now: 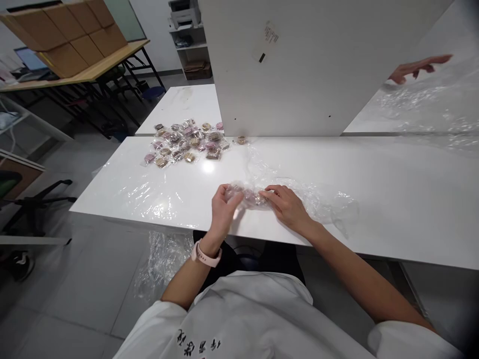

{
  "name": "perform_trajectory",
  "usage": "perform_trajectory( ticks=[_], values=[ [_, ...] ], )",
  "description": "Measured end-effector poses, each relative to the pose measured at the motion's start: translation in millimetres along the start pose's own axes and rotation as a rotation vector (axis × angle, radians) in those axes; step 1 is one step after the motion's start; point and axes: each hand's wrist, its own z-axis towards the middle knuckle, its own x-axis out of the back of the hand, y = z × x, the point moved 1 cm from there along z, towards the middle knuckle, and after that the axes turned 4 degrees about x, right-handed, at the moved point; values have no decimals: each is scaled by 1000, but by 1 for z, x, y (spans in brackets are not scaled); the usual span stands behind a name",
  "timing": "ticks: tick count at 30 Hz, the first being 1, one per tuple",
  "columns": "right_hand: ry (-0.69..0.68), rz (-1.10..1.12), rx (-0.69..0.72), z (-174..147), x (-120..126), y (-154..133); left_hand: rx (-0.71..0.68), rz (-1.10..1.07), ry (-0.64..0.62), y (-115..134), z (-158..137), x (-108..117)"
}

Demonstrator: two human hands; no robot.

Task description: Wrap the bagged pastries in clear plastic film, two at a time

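Observation:
A clear plastic bag (316, 199) lies across the white table (392, 199) in front of me. A row of small wrapped treats (249, 196), pinkish and brown, is gathered at its near left part. My left hand (223, 208) is closed on the left end of this row, thumb and fingers pinching through the plastic. At the right end of the row, my right hand (287, 205) pinches the plastic and the treats with thumb and fingertips. Farther off to the left is a loose pile of individually wrapped treats (187, 142), with a single wrapped treat (241, 140) beside it.
A white upright panel (280, 75) stands at the table's back edge. Beyond it on the right, another person's hand (419, 67) is above crumpled clear film (430, 107). More clear film (164, 259) hangs below the table's front left edge. Cardboard boxes (71, 37) stand on a desk behind.

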Motion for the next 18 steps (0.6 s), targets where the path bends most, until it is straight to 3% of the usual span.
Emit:
perform_trajectory(
  ticks=[2,4,7,11,14,18],
  values=[
    [2,-6,4,-1,-2,3,-258,230,-6,-2,-9,-13],
    [-3,-6,10,0,-4,5,-535,510,-94,-7,-16,-21],
    [-16,-14,23,-1,-2,-1,-774,822,-243,-16,-17,-25],
    [94,-70,-42,-30,16,-36,-864,987,-241,-19,-7,-18],
    [193,-191,-251,-75,35,-56,-873,1011,-242,-14,0,-16],
    [135,-436,-536,-117,56,-41,-866,976,-278,-10,10,-19]
  ],
)
